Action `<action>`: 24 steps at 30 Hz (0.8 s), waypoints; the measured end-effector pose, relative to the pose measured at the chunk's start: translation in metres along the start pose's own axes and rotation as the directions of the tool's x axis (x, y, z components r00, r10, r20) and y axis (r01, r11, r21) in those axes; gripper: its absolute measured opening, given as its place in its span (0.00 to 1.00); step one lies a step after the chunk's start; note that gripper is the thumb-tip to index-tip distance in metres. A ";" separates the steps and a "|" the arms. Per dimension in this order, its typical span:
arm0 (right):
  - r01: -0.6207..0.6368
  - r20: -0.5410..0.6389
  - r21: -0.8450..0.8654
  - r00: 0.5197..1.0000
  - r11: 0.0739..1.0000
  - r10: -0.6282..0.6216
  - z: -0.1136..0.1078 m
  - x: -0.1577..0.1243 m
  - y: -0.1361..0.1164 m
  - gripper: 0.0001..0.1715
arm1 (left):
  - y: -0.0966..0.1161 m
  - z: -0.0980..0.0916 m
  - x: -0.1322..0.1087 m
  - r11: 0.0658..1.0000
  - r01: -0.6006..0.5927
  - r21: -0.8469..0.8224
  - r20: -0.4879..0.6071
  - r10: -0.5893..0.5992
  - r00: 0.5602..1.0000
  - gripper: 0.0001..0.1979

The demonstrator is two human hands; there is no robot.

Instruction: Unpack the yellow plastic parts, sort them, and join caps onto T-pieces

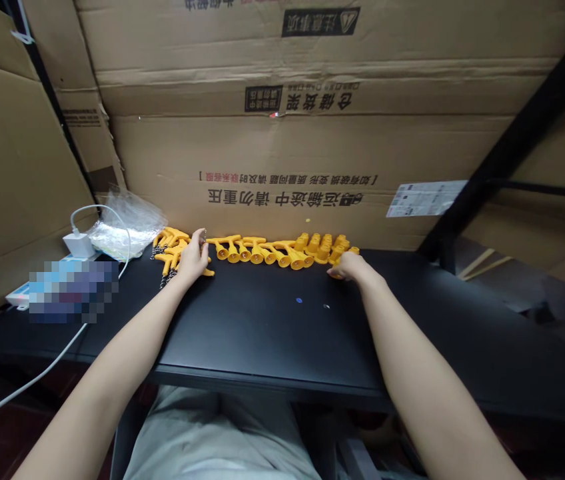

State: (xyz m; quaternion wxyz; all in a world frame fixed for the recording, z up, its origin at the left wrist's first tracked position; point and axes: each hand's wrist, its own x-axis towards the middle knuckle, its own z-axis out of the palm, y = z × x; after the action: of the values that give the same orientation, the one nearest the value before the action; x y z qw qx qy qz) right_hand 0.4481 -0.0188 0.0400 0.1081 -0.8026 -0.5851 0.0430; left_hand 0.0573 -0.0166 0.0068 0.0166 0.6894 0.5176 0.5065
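My left hand [193,257] is closed at the left end of a row of yellow plastic parts. Its fingers appear to grip a yellow T-shaped handle [207,272], mostly hidden behind them; a bit of metal shows above the fingertips. Beside that hand lies a pile of similar yellow handles [172,237] with coiled metal ends. To the right runs a row of yellow funnel-shaped pieces [256,255], some with T-shaped tops. At the row's right end, my right hand [350,265] pinches a yellow funnel-shaped piece [335,273] near several upright ones [322,249].
Everything stands on a black table [262,327] backed by a cardboard wall [282,147]. To the left are a clear plastic bag [122,220], a white charger [78,245] with a cable, and a blurred-out packet [75,290]. A black post [502,140] slants at right.
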 end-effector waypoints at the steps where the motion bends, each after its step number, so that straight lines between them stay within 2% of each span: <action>1: -0.033 0.054 -0.029 0.998 0.999 0.035 -0.002 -0.002 -0.001 0.12 | 0.002 0.000 0.000 1.000 -0.011 -0.020 -0.013 0.011 1.000 0.21; 3: -0.085 0.114 -0.104 0.989 0.991 0.097 -0.008 -0.007 -0.004 0.17 | 0.005 0.000 0.000 0.998 -0.021 -0.060 -0.038 0.019 0.999 0.20; 7: -0.103 -0.012 -0.152 0.995 0.983 0.103 -0.017 -0.019 -0.010 0.24 | 0.013 -0.001 0.000 0.993 -0.065 -0.099 -0.084 0.057 0.995 0.20; 11: -0.121 -0.159 -0.100 0.982 0.988 0.104 -0.022 -0.026 -0.020 0.24 | 0.023 -0.004 -0.001 0.988 -0.140 -0.058 -0.120 0.132 0.984 0.18; 17: 0.051 -0.338 -0.144 0.936 0.988 -0.098 -0.021 -0.034 -0.031 0.18 | 0.028 -0.005 0.000 0.981 -0.191 0.040 -0.093 0.194 0.977 0.15; 21: 0.118 -0.365 -0.159 0.915 0.980 -0.169 -0.022 -0.039 -0.037 0.17 | 0.027 -0.005 0.000 0.969 -0.240 0.067 -0.021 0.242 0.970 0.10; 24: 0.150 -0.361 -0.169 0.910 0.974 -0.203 -0.021 -0.042 -0.041 0.17 | 0.029 -0.006 -0.002 0.967 -0.243 0.082 0.064 0.238 0.969 0.11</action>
State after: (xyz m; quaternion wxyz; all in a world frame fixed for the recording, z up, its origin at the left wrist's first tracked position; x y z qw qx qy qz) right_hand 0.4011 -0.0494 0.0677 0.1660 -0.7452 -0.6252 -0.1619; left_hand 0.0737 -0.0350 0.0242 -0.0618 0.7605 0.4516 0.4624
